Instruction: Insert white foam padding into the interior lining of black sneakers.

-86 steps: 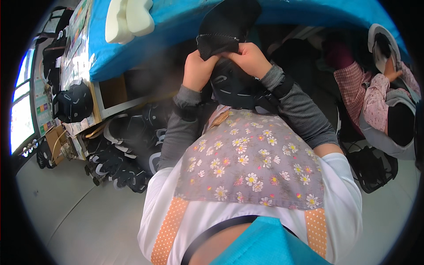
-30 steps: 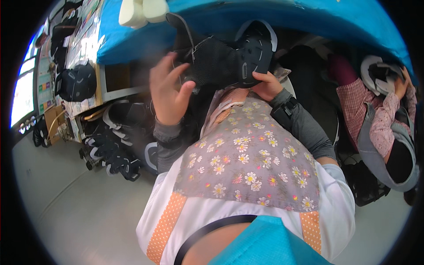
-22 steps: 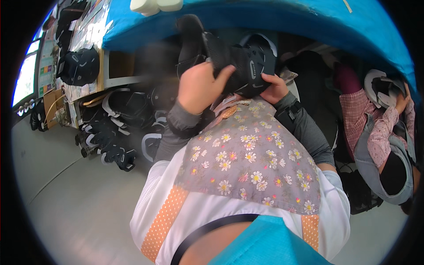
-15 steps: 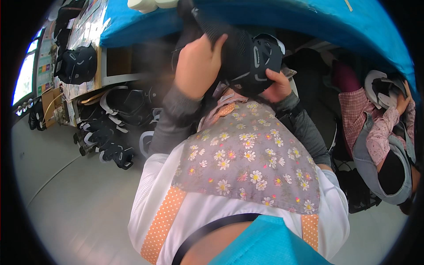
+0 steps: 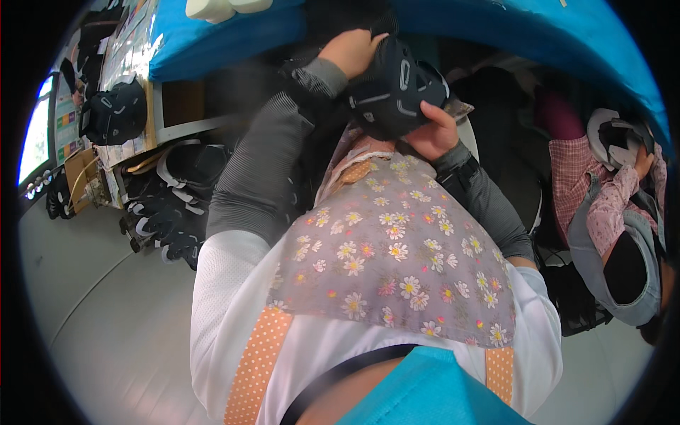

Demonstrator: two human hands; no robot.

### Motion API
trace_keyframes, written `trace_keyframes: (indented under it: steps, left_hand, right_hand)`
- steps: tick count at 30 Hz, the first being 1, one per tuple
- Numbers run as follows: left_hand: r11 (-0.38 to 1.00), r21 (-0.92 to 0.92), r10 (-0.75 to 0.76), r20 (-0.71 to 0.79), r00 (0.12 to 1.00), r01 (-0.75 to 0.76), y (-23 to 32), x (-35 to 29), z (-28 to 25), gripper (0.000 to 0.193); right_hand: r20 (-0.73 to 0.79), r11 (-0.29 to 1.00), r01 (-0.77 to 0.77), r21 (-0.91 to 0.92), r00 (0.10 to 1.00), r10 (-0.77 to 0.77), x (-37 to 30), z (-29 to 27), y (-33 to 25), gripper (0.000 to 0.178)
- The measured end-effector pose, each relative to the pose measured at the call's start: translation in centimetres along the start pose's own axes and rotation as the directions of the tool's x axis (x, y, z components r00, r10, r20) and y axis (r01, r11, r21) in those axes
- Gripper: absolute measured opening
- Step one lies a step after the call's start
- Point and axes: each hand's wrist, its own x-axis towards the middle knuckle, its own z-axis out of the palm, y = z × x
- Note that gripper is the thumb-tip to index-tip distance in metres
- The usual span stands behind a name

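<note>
Near the far edge of my lap I hold a black stitched fabric piece (image 5: 386,99) with grey trim lines; its exact kind is unclear. My right hand (image 5: 437,134) grips its near right side, thumb on top and the other fingers partly underneath. At its far left end, my left hand (image 5: 354,53) is closed on the dark material, with most fingertips out of sight. Beyond that hand, dark ribbed material (image 5: 379,15) runs up to the top of the view. A flowered cloth (image 5: 397,241) covers my chest and lap.
A blue-covered table (image 5: 227,42) curves across the top, with white rounded objects (image 5: 209,8) on it. Similar black pieces (image 5: 117,113) sit at the left, and several lie in a dark pile (image 5: 166,219) below. To the right, another person's hand (image 5: 643,161) holds a white-and-black piece (image 5: 609,138).
My left hand has moved away from me and slightly right, stretching my left forearm out. The black piece has turned and shifted a little to the left. My right hand keeps hold of it.
</note>
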Motion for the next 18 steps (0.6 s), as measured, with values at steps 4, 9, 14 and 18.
trace_keyframes:
  steps: [4,9,14,18]
  left_hand:
    - [0.993,-0.104,-0.064,-0.108,0.992,0.053,2.8,-1.0,-0.8,0.034]
    - [0.944,-0.216,-0.297,-0.237,0.925,0.248,5.3,-1.8,-3.0,0.042]
    - [0.972,-0.096,-0.234,-0.265,0.935,0.216,7.3,-1.5,-6.8,0.042]
    - [0.978,-0.073,-0.202,-0.083,0.976,0.196,3.7,0.0,-2.5,0.033]
  right_hand:
    - [-0.017,1.000,-0.022,0.006,1.000,0.022,-0.3,-0.8,0.1,0.054]
    - [0.044,0.989,-0.103,0.109,0.994,0.099,-0.8,0.9,0.0,0.054]
    - [0.055,0.988,-0.117,0.105,0.992,0.111,-1.2,1.9,-0.9,0.051]
    - [-0.035,0.978,-0.068,0.197,0.996,0.076,0.0,1.0,-0.6,0.049]
